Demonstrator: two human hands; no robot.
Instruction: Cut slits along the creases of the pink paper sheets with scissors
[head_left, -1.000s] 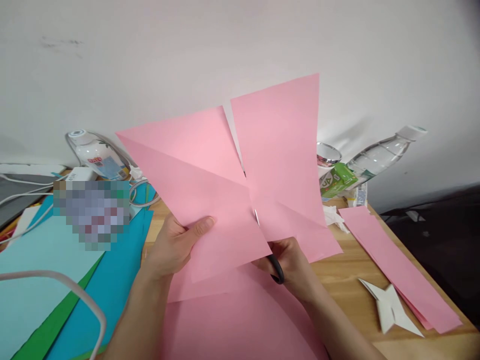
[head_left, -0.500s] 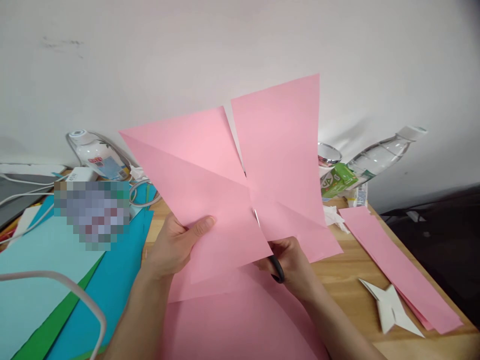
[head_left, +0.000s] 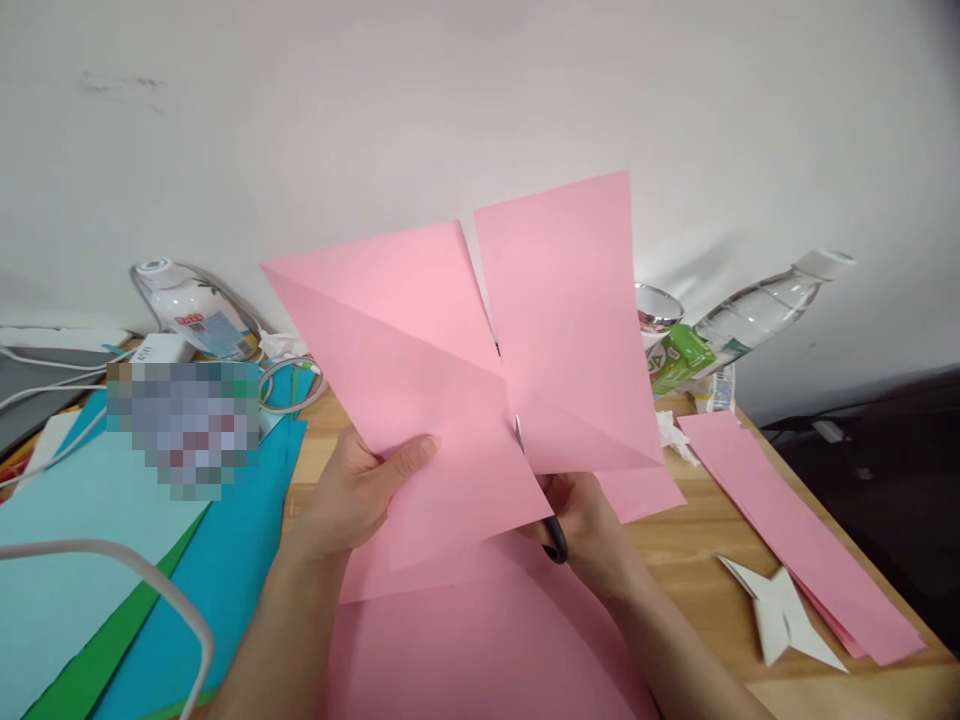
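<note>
I hold a pink paper square up in front of me; it has diagonal creases and slits cut in from two corners. My left hand pinches its lower left part, thumb on the front. My right hand is closed on black-handled scissors below the sheet. The blade tip shows in the lower slit near the middle. More pink paper lies on the wooden table under my arms.
Blue and green sheets lie at the left with white cables. Plastic bottles, a green carton and a metal cup stand by the wall. Pink strips and a white folded paper star lie at the right.
The pink square has shifted slightly right and dropped a little, and its lower right flap has risen. Both hands keep their hold.
</note>
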